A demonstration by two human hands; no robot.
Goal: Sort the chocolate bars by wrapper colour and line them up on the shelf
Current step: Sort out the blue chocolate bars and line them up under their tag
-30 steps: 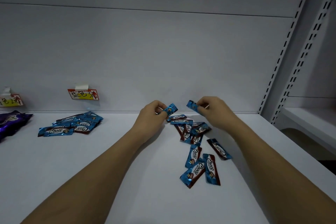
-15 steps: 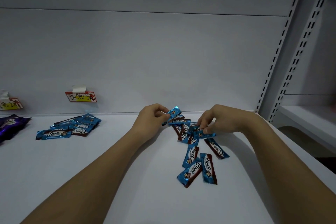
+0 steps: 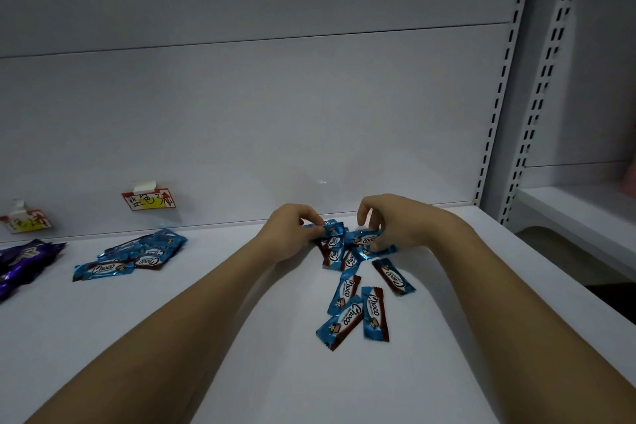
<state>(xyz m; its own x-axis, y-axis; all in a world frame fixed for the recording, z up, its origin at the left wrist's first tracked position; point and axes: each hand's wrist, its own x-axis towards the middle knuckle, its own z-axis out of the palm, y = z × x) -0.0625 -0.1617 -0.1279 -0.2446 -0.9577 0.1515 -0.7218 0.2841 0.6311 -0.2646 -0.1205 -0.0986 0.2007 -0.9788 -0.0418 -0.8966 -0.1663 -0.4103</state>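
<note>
Several blue chocolate bars (image 3: 347,306) lie scattered on the white shelf (image 3: 206,337), right of centre. My left hand (image 3: 292,234) pinches one blue bar (image 3: 332,228) at the far end of that scatter. Just to its right, my right hand (image 3: 395,227) curls its fingers onto another blue bar (image 3: 366,238) in the pile. A second group of blue bars (image 3: 134,255) lies at the left near the back wall. Purple-wrapped bars (image 3: 24,262) sit at the far left edge.
Two handwritten paper tags, one (image 3: 148,200) above the left blue group and one (image 3: 25,221) above the purple bars, stick to the back wall. A slotted upright (image 3: 502,134) bounds the shelf on the right, with another shelf (image 3: 578,213) beyond it.
My right hand came down from holding a bar in the air onto the pile. My left hand kept its bar and lowered slightly. The view tilted and shifted.
</note>
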